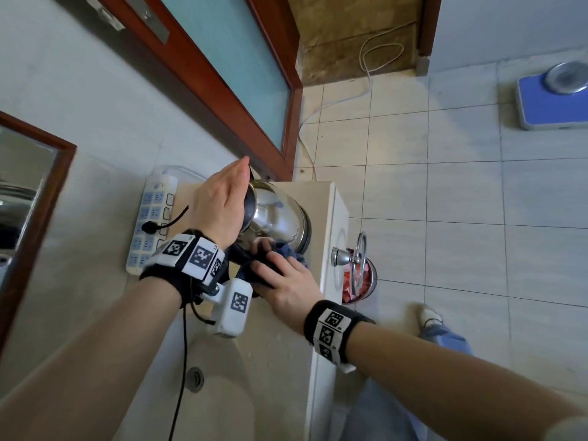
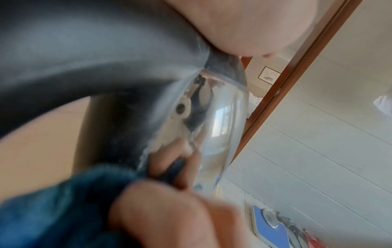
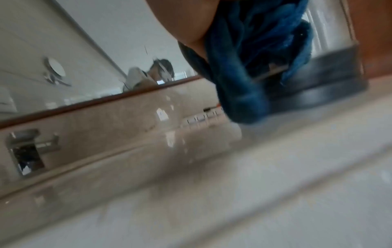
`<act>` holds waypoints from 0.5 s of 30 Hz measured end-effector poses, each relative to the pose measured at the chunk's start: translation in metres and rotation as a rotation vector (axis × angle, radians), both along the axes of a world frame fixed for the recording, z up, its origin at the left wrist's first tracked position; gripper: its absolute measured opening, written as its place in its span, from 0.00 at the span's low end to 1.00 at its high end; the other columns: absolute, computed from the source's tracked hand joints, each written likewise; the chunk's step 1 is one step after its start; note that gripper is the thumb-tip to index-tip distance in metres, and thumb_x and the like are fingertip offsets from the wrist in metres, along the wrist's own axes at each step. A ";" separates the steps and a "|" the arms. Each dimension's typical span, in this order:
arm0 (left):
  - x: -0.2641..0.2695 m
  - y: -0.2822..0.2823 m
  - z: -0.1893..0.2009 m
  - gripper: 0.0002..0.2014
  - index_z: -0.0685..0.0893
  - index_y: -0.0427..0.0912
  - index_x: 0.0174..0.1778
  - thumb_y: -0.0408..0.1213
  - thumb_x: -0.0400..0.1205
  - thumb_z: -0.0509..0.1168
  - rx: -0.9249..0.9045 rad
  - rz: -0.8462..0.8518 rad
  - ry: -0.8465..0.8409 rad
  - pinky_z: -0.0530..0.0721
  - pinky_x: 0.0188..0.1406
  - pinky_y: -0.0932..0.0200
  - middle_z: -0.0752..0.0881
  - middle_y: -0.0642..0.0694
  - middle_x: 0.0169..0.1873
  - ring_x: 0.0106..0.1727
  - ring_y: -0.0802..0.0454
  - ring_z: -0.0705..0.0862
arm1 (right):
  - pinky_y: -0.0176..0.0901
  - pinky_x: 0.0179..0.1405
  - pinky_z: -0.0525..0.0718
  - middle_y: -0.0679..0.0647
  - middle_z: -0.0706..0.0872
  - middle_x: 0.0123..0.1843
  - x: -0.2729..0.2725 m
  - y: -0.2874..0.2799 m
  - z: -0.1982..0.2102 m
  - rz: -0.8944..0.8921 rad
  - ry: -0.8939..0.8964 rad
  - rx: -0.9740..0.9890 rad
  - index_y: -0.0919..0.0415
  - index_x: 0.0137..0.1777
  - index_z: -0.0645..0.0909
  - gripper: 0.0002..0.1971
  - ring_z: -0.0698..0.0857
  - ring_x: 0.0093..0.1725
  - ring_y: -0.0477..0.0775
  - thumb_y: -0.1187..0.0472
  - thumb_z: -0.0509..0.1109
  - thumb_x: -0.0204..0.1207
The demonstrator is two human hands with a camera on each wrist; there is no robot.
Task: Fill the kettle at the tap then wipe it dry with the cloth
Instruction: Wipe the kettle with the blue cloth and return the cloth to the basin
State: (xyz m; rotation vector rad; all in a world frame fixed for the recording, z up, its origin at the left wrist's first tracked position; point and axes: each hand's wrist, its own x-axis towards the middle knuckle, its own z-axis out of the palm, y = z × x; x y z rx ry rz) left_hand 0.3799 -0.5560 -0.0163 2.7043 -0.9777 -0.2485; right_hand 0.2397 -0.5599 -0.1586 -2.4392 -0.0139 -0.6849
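Observation:
A shiny steel kettle (image 1: pixel 276 214) stands on the beige counter (image 1: pixel 324 205), near its far end. My left hand (image 1: pixel 222 198) lies over the kettle's top, palm down; its fingers are hidden behind the lid. In the left wrist view the palm (image 2: pixel 244 25) rests above the black handle (image 2: pixel 74 58) and the mirrored kettle (image 2: pixel 216 117) wall. My right hand (image 1: pixel 286 281) grips a blue cloth (image 1: pixel 294 253) and presses it against the lower side by the handle. The cloth (image 3: pixel 244 67) hangs bunched from that hand down to the kettle's dark base (image 3: pixel 331 83).
A white power strip (image 1: pixel 152 218) with a black plug lies along the wall left of the kettle. The sink basin (image 1: pixel 216 393) is nearer me, the tap (image 3: pixel 27 147) on the wall side. A mirror (image 1: pixel 25 202), a blue scale (image 1: pixel 553 100) and a bin (image 1: pixel 359 281) are around.

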 end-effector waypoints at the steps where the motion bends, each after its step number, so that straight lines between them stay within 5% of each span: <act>1: 0.000 0.000 0.000 0.26 0.73 0.45 0.79 0.48 0.89 0.41 -0.001 0.005 0.003 0.59 0.72 0.69 0.76 0.48 0.78 0.79 0.54 0.71 | 0.50 0.45 0.79 0.52 0.87 0.61 -0.002 -0.002 -0.007 -0.007 0.021 -0.003 0.53 0.53 0.89 0.10 0.79 0.60 0.62 0.64 0.70 0.77; 8: 0.002 0.001 -0.002 0.27 0.73 0.45 0.79 0.48 0.88 0.42 -0.002 -0.005 -0.002 0.59 0.73 0.68 0.76 0.48 0.78 0.79 0.54 0.71 | 0.51 0.50 0.85 0.58 0.87 0.58 -0.012 -0.012 -0.020 -0.027 0.148 0.120 0.56 0.53 0.88 0.12 0.81 0.57 0.65 0.64 0.70 0.71; 12: 0.004 0.002 -0.003 0.33 0.73 0.46 0.79 0.55 0.84 0.38 0.000 -0.019 0.000 0.62 0.77 0.63 0.76 0.49 0.77 0.79 0.55 0.72 | 0.55 0.59 0.81 0.61 0.82 0.58 -0.013 -0.020 -0.018 -0.208 0.276 0.478 0.63 0.52 0.86 0.15 0.72 0.59 0.61 0.66 0.64 0.67; 15: 0.005 0.001 -0.004 0.31 0.73 0.45 0.79 0.53 0.85 0.40 -0.013 -0.002 -0.003 0.62 0.77 0.64 0.76 0.48 0.77 0.79 0.54 0.72 | 0.45 0.64 0.75 0.60 0.79 0.59 -0.008 -0.020 -0.013 -0.264 0.318 0.694 0.65 0.53 0.86 0.13 0.75 0.60 0.61 0.70 0.66 0.69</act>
